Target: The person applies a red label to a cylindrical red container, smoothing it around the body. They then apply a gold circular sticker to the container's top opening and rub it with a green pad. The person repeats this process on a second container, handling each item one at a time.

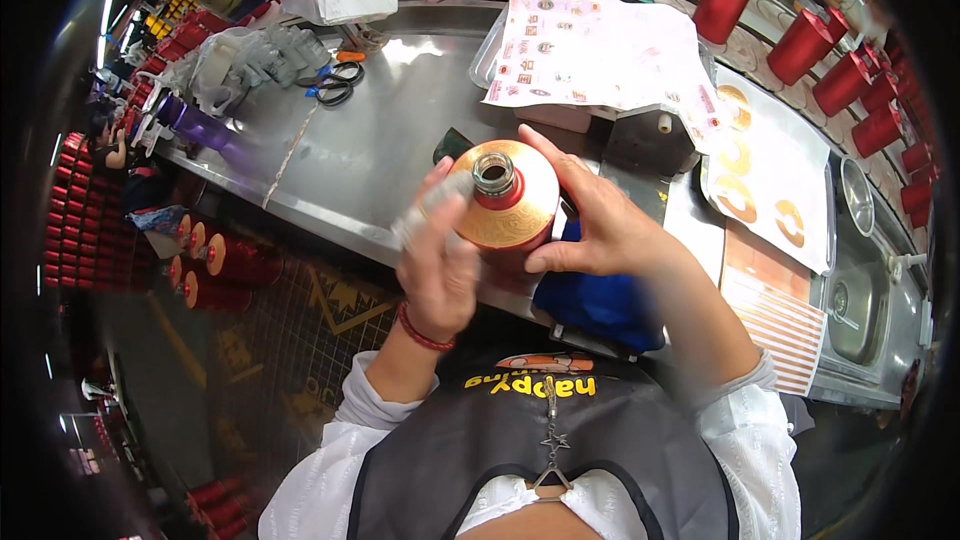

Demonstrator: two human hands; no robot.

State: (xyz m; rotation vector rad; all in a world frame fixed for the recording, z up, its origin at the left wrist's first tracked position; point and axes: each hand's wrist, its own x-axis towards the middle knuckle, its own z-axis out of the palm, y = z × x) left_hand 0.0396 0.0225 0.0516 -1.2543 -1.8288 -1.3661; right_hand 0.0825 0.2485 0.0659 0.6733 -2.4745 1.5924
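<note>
A red bottle with a gold, patterned shoulder (520, 225) stands between my hands, its glass neck (493, 173) uncapped and facing up. My right hand (597, 215) grips it from the right, fingers along the far side and thumb on the near side. At its left side, my left hand (440, 260) is against or very close to the gold shoulder. Motion smears its fingers, and something whitish covers or lies in them; I cannot make out what. Gold ring-shaped pieces (737, 198) lie on a white sheet to the right.
A printed sheet (600, 50) covers a tray beyond the bottle. Black-handled scissors (335, 88) and clear plastic pieces (285, 55) lie at the bench's left. Red bottles (725, 0) line a curved conveyor behind. A sink (858, 310) is at right, and blue cloth (600, 295) below my right hand.
</note>
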